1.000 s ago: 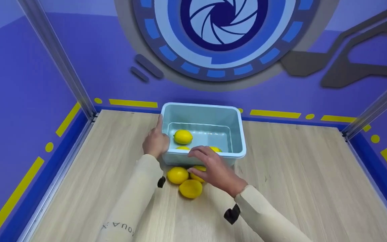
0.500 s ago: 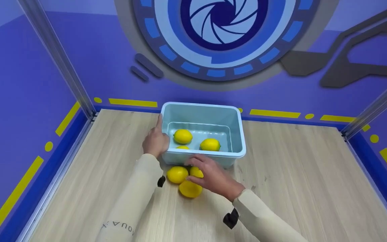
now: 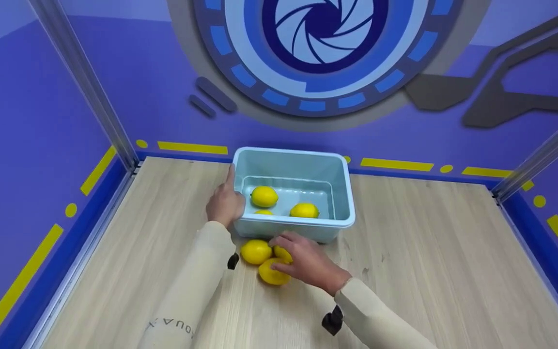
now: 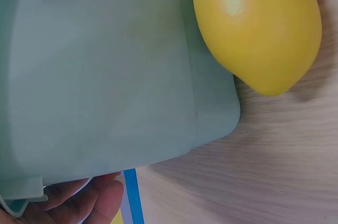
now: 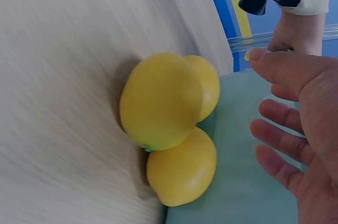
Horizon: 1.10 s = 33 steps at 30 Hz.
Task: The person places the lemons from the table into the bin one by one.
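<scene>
A pale blue-green plastic bin (image 3: 337,224) stands near the back wall. My left hand (image 3: 224,204) grips its left rim, forefinger lying along the edge; curled fingers show under the rim in the left wrist view. Inside lie three lemons, one at the left (image 3: 264,196), one at the right (image 3: 303,210) and one partly hidden by the front wall. Three more lie clustered before the bin: a left lemon (image 3: 256,252), a front lemon (image 5: 161,102) and one partly covered by my right hand (image 3: 308,259). That hand hovers over them, fingers spread and relaxed, apart from the lemons in the right wrist view.
The wooden tabletop (image 3: 429,261) extends to both sides of the bin. Purple-blue printed panels (image 3: 172,87) enclose it at the back and sides, with metal posts (image 3: 85,77) at the corners.
My right hand has drawn back from the bin's front rim and lowered over the lemons in front. The right lemon inside has come into full view. The left hand stays on the rim.
</scene>
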Each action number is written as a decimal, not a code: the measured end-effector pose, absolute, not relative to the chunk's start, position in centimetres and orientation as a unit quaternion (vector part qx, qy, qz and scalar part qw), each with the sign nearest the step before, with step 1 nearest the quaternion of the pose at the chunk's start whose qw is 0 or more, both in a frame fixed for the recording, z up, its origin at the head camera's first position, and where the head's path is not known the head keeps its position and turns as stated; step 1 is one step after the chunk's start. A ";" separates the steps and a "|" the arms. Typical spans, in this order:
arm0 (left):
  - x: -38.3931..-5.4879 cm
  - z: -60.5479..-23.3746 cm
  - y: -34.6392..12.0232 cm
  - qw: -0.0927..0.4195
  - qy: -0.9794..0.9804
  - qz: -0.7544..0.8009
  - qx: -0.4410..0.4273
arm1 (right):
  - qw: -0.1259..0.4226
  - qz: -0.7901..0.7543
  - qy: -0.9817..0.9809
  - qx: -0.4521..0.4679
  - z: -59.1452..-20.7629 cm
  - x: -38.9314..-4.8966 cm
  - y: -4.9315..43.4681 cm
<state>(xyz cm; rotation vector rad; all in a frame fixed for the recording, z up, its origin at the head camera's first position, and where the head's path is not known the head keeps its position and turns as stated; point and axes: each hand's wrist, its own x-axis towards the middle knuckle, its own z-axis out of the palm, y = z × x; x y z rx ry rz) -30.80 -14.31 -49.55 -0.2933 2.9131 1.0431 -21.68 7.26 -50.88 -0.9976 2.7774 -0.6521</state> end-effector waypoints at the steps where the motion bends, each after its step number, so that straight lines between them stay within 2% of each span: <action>1: -30.8 -49.6 -14.3 0.017 0.937 0.336 -0.094 | 0.061 -0.212 0.918 -0.330 -51.0 -21.7 7.3; 18: -30.9 -49.8 -14.3 0.013 0.939 0.332 -0.092 | 0.082 -0.174 0.925 -0.328 -53.3 -21.6 7.1; 33: -31.0 -49.8 -14.4 0.011 0.939 0.330 -0.097 | 0.077 -0.149 0.923 -0.346 -54.3 -21.2 6.5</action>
